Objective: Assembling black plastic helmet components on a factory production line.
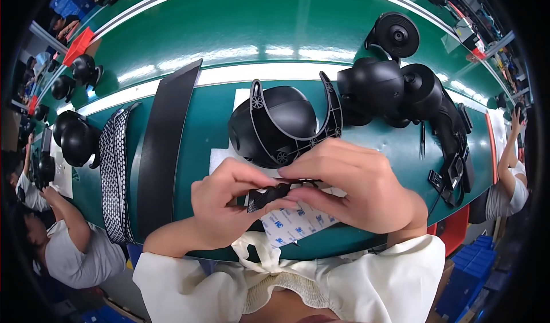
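Observation:
My left hand (220,200) and my right hand (358,185) meet close to the table's near edge. Both are closed, fingertips pinching a small black piece (268,196) with a mesh-like texture. Below it hangs a white sheet with blue print (298,225), which looks like adhesive backing paper; whether it is joined to the black piece I cannot tell. Just beyond my hands rests a glossy black rounded shell (289,111). A curved black band with wheel-shaped patterns (332,102) lies against the shell's front and right side, its two ends pointing up.
Left of the shell lie a long flat black strip (166,145) and a black-and-white patterned strip (114,174). Several black rounded units with discs (395,88) crowd the right. A white belt edge (229,73) crosses behind. Co-workers (74,243) sit at both sides; a red bin (452,231) stands right.

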A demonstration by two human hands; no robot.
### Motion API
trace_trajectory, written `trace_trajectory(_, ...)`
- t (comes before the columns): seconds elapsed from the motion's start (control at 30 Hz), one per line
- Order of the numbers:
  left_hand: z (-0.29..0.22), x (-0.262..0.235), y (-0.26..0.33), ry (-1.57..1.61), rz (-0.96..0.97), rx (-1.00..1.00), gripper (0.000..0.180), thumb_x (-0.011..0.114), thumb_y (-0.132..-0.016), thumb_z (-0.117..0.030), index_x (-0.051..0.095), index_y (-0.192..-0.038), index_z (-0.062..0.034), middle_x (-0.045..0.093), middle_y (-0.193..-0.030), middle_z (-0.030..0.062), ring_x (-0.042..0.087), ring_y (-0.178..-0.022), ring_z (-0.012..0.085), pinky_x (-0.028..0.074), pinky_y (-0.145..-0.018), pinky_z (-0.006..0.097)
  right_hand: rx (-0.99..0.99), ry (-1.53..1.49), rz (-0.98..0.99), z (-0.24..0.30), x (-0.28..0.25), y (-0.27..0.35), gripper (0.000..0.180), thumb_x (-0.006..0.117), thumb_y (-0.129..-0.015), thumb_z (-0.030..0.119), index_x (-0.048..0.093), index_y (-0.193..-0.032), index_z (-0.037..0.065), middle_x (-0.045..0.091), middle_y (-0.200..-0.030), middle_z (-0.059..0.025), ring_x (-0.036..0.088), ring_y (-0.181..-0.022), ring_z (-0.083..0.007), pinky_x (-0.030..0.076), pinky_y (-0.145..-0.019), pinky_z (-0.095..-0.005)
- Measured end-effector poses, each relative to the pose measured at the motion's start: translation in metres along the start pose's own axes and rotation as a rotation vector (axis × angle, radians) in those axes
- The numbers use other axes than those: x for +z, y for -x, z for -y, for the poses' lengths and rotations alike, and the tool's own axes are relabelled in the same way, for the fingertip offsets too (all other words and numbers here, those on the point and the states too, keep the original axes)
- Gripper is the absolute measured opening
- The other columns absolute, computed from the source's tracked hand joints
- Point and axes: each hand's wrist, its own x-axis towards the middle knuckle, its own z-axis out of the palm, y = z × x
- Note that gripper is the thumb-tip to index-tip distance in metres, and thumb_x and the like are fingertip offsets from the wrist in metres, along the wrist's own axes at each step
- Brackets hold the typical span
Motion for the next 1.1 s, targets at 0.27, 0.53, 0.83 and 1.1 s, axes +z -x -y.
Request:
trace_trajectory(0.27,0.017,-0.006,-0.014,0.350,0.013,0.193,0.035,0.071,-0.060,0.009,0.055,-0.090,0.0017,0.053,-0.091,0.0123,0.054,-0.081,0.0149,0.047,-0.071,0.026,0.181,-0.248,0.037,0.004,0.003,-0.002,0.021,0.061,-0.073,0.003,0.057,-0.093,0.000,0.053,-0.074,-0.0100,0.055,-0.065,-0.0243,0.045,-0.056,-0.0316)
trace_trajectory(0.53,-0.008,-0.025,-0.017,0.195,0.071,-0.003,0.020,0.067,-0.066,0.006,0.062,-0.084,0.0028,0.064,-0.080,0.0114,0.062,-0.069,0.0147,0.050,-0.060,0.025,0.054,-0.090,-0.005,0.004,0.003,-0.002,0.027,0.067,-0.064,-0.003,0.061,-0.090,0.000,0.056,-0.069,-0.0079,0.055,-0.059,-0.0188,0.043,-0.050,-0.0263)
trace_trajectory(0.83,0.004,-0.031,-0.020,-0.140,0.226,0.423,0.022,0.073,-0.058,-0.006,0.061,-0.076,-0.0017,0.055,-0.059,0.0065,0.056,-0.051,0.0174,0.043,-0.044,0.023,-0.311,0.299,0.065,-0.003,0.004,-0.006,0.017,0.059,-0.063,0.015,0.055,-0.077,0.005,0.040,-0.060,-0.0008,0.045,-0.050,-0.0122,0.035,-0.044,-0.0251)
trace_trajectory(1.1,0.011,-0.028,-0.018,-0.394,0.148,0.751,0.027,0.075,-0.056,-0.013,0.054,-0.070,-0.0010,0.048,-0.054,0.0032,0.049,-0.044,0.0155,0.038,-0.038,0.023,-0.359,0.353,0.030,-0.008,0.011,-0.005,0.015,0.060,-0.061,0.018,0.053,-0.069,0.007,0.038,-0.060,0.0002,0.043,-0.054,-0.0126,0.031,-0.049,-0.0261)
